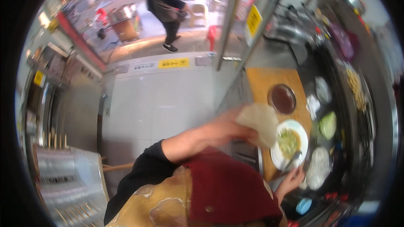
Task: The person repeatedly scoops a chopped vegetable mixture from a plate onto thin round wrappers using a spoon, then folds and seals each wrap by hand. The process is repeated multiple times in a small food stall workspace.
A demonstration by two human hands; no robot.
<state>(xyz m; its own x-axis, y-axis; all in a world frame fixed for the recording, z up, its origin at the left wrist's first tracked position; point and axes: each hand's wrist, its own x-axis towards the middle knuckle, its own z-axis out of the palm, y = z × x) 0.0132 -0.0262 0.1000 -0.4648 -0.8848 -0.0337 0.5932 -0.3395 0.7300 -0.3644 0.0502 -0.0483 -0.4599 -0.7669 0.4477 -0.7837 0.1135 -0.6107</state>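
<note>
Landmark: the white plate (278, 156) on the wooden tabletop (263, 82).

The left hand (235, 122) is raised just left of the plate and grips a thin, pale round flatbread (261, 122); its fingers are closed on the bread's left edge. The bread hangs over the plate's upper left rim.

The right hand (289, 181) sits at the plate's lower edge, fingers closed on the handle of a metal spoon (293, 158), whose bowl lies in the green chopped filling (288, 142) heaped on the plate.

Just above the plate stands a metal bowl of dark sauce (282, 98). To the plate's right lie a container of pale green vegetable (328, 125) and a white lidded dish (318, 168). A person in dark clothes (164, 4) stands far above the plate, outside the doorway.
</note>
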